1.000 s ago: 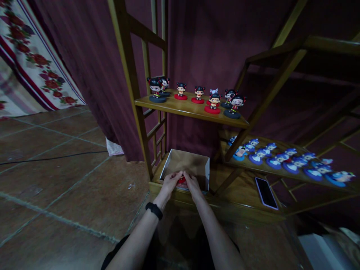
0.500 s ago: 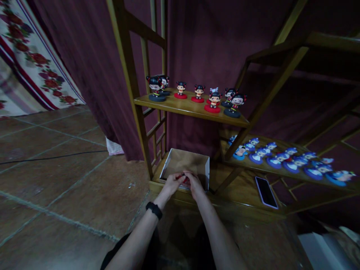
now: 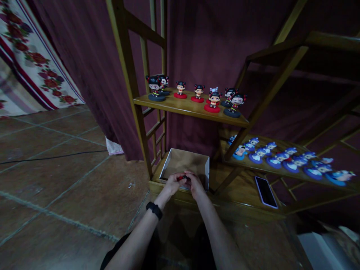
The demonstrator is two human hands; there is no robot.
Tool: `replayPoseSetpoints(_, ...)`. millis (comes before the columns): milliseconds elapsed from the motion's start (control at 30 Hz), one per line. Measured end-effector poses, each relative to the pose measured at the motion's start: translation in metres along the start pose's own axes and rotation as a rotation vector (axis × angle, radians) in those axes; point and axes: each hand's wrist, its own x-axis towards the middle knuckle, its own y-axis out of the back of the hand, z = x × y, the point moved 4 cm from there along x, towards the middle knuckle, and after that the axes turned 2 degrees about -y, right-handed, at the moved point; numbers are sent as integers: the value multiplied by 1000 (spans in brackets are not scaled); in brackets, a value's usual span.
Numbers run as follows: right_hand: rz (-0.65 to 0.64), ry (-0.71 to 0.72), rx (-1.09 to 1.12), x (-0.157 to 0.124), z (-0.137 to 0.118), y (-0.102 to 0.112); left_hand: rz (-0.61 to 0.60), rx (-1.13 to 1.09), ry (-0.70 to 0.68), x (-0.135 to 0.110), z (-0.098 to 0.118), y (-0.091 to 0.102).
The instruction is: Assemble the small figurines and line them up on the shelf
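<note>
Both of my hands meet over the front of an open shallow box with white sides and a brown inside. Between their fingertips is a small red-and-black object, mostly covered, so its kind is unclear. My left hand, with a black band on its wrist, pinches it from the left. My right hand closes on it from the right, fingers curled. The box sits on the bottom board of a wooden shelf unit.
Above, a wooden shelf carries several figurines on red and dark round bases. Several blue-and-white figurines stand on a lower shelf at right. A phone lies on the bottom board. A black cable crosses the tiled floor.
The red-and-black object has turned slightly between my fingers, and more of its dark part shows. Both hands stay over the box's front; the figurines and phone have not moved.
</note>
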Motion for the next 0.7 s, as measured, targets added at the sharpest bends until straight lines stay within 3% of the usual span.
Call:
replayPoseSetpoints(267,-49,-27,37,0,1,0,-7,-91,55,-2,1,-1)
replayPoseSetpoints(700,-61,-44,27,-7,-2,-7,172,-222,156,-1,-8,12)
